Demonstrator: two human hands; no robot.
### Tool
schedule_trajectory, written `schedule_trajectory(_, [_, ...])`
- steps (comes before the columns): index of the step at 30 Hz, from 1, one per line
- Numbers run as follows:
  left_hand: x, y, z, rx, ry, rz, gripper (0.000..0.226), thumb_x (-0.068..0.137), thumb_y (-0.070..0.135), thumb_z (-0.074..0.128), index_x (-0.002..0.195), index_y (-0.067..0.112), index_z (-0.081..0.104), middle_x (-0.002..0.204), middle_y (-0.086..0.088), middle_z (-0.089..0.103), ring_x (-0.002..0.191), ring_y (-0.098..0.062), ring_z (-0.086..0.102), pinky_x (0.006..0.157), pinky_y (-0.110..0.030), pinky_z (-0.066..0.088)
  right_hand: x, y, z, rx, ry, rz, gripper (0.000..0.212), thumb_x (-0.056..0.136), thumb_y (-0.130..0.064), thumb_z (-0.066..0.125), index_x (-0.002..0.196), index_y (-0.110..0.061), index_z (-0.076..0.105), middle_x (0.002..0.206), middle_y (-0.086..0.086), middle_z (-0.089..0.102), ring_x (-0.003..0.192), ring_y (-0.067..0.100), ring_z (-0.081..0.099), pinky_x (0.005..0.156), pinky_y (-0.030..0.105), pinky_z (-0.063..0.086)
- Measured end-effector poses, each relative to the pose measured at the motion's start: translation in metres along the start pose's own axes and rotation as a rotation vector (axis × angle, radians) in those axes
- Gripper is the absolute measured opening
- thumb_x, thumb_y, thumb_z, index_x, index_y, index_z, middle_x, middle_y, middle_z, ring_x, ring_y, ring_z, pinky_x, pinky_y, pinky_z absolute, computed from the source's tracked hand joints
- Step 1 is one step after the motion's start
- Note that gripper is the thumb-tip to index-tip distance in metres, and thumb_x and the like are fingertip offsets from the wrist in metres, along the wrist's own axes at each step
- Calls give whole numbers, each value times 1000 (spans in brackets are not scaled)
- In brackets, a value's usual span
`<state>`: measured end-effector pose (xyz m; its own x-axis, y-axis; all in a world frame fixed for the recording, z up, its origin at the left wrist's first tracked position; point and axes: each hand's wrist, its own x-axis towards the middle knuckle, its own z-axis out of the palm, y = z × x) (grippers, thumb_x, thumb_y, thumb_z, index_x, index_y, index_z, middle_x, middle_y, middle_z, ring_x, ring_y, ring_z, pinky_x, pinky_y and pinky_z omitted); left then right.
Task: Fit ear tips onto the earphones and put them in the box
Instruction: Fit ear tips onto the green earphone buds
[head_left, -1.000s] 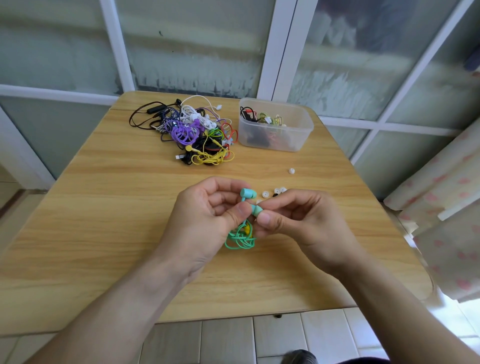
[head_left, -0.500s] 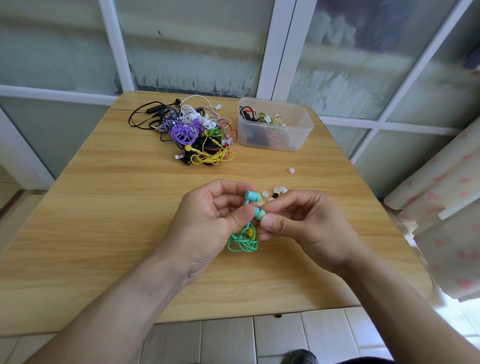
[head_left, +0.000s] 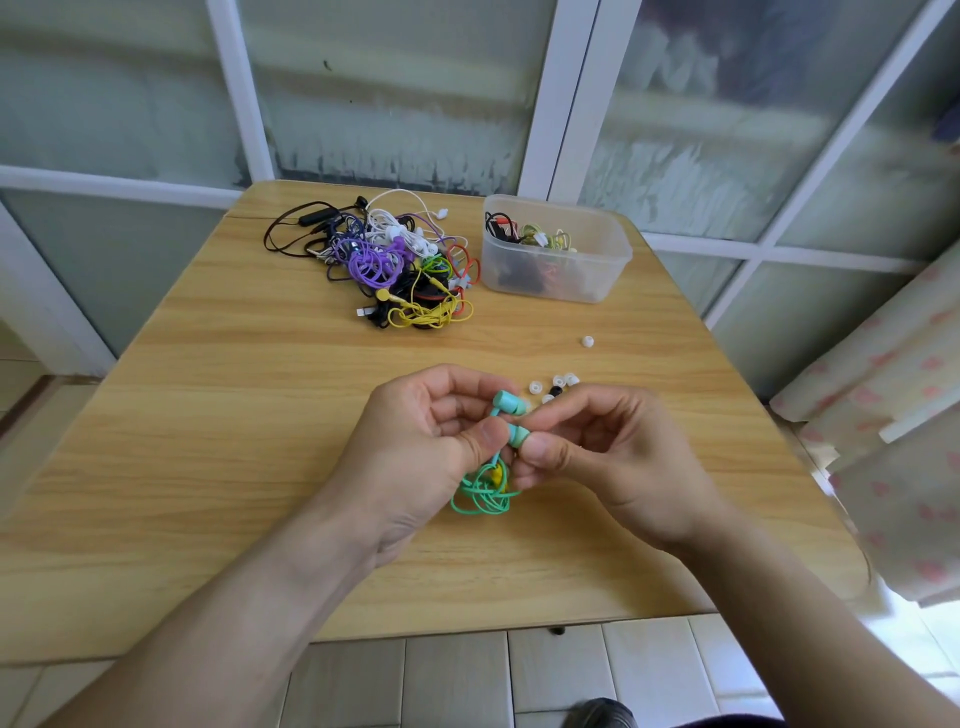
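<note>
Both hands meet over the middle of the wooden table (head_left: 218, 426). My left hand (head_left: 415, 447) pinches the teal earphones (head_left: 511, 405) by the stems of their two buds, and the coiled teal cable (head_left: 483, 493) hangs below. My right hand (head_left: 597, 457) pinches the tip end of the lower bud (head_left: 519, 435) between thumb and forefinger. Whether an ear tip sits under those fingers is hidden. Several loose white ear tips and a black one (head_left: 556, 387) lie just behind the hands. The clear plastic box (head_left: 597, 270) stands at the back right with earphones inside.
A tangled pile of coloured earphones (head_left: 395, 265) lies at the back centre. A single white ear tip (head_left: 587, 341) sits alone in front of the box. A patterned curtain (head_left: 883, 426) hangs past the table's right edge. Window frames close off the back.
Both hands and the teal earphones have drifted slightly lower and right. The grip on the buds looks the same throughout.
</note>
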<state>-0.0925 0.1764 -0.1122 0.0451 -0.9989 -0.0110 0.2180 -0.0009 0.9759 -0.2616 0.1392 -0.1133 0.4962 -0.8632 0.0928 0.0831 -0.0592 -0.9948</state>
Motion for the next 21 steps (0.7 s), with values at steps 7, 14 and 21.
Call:
schedule_trajectory(7, [4,-3,3,-54,184,33,22,81,-9,67,93,9,66,76,-3,73,62,-10,66,59,-17,52,5,5,6,-140,137,-169,10,78,-8,71,88,-5,71,77,10,74,67,24,71,67,32,59])
schedule_trajectory(14, [2,-4,5,-57,192,45,22,79,-7,69,93,10,66,77,-3,74,66,-12,68,62,-18,53,5,6,6,-117,171,-141,16,76,-8,72,90,-3,72,80,14,75,70,28,74,69,35,61])
schedule_trajectory(21, [-1,-5,9,-63,238,51,23,80,-9,69,91,11,67,72,-1,73,63,-9,68,59,-16,52,3,3,8,-160,161,-184,15,72,-6,75,87,-2,73,79,10,76,70,25,74,68,29,60])
